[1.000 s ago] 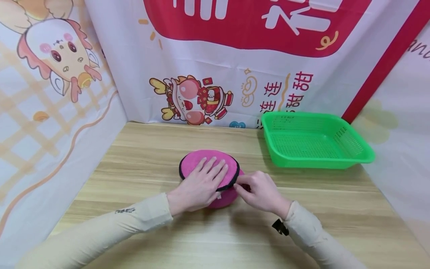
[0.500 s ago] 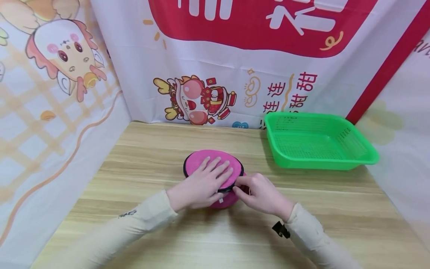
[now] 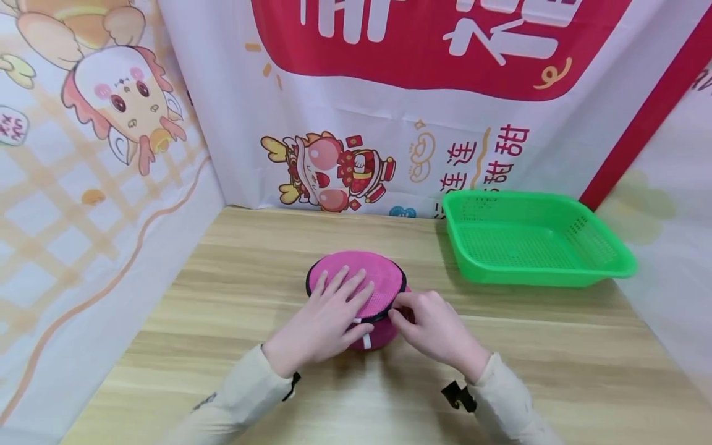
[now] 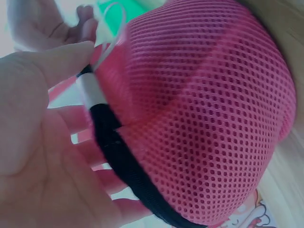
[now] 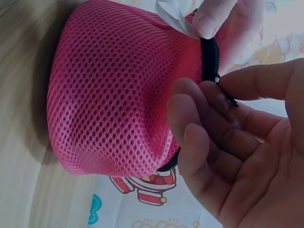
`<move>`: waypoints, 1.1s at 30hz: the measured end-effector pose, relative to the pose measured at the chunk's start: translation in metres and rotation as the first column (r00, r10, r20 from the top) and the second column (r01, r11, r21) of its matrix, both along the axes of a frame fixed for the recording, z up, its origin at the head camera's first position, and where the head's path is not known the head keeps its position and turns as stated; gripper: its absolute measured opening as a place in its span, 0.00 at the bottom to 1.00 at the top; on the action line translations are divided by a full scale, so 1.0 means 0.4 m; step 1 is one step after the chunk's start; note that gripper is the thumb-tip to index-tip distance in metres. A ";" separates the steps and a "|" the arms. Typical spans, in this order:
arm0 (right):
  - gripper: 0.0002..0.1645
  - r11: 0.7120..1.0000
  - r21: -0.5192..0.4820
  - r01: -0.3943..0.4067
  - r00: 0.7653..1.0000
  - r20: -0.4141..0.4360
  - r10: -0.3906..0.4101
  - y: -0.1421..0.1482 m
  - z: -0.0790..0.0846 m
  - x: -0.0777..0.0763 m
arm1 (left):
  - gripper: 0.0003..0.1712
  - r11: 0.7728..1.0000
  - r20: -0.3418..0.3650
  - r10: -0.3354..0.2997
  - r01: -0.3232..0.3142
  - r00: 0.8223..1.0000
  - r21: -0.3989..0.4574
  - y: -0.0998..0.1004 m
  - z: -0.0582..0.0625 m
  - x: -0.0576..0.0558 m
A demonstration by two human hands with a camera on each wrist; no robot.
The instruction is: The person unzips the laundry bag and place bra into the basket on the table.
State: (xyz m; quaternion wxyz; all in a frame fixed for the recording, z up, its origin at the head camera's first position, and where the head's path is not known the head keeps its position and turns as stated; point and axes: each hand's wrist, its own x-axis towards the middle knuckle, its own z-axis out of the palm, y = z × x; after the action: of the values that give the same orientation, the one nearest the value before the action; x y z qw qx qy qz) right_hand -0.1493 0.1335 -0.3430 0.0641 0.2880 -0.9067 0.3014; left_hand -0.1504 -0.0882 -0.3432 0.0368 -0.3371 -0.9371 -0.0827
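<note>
A round pink mesh bag with a black zipper around its top rim stands on the table in the head view. My left hand lies over the lid with spread fingers, its thumb at the near rim beside a white tag. In the left wrist view that thumb presses by the zipper's edge. My right hand is at the rim's near right side, where its thumb and index finger pinch the zipper pull. The fingers cover most of the pull.
A green plastic basket with slotted walls stands at the back right of the wooden table. Printed cloth hangs behind the table and along both sides.
The head view has shifted slightly. My left hand has slid a little left and nearer on the lid, showing more white tag. My right hand keeps its pinch at the rim.
</note>
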 end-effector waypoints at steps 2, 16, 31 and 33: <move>0.07 1.000 -0.005 0.016 1.000 0.016 -0.016 0.003 -0.003 0.007 | 0.39 0.999 0.024 0.014 -0.015 1.000 0.047 -0.001 -0.004 0.011; 0.10 1.000 0.022 -0.019 0.998 0.064 0.018 -0.005 -0.015 0.011 | 0.33 0.986 -0.090 0.052 -0.036 0.995 0.162 0.006 -0.024 0.023; 0.17 0.988 -0.149 0.035 0.997 -0.067 -0.046 -0.017 -0.015 0.011 | 0.27 0.984 -0.092 0.085 -0.069 0.992 0.165 0.011 -0.028 0.008; 0.18 0.988 -0.144 0.049 0.996 -0.065 -0.058 -0.017 -0.014 0.009 | 0.27 0.986 -0.089 0.087 -0.072 0.992 0.152 0.010 -0.026 0.006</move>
State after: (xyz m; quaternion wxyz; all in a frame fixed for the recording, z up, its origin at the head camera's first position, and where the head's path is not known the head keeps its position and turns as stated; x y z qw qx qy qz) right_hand -0.1455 0.1266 -0.3486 0.1238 0.2685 -0.8875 0.3535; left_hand -0.1479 -0.0842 -0.3536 0.1098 -0.2993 -0.9382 -0.1345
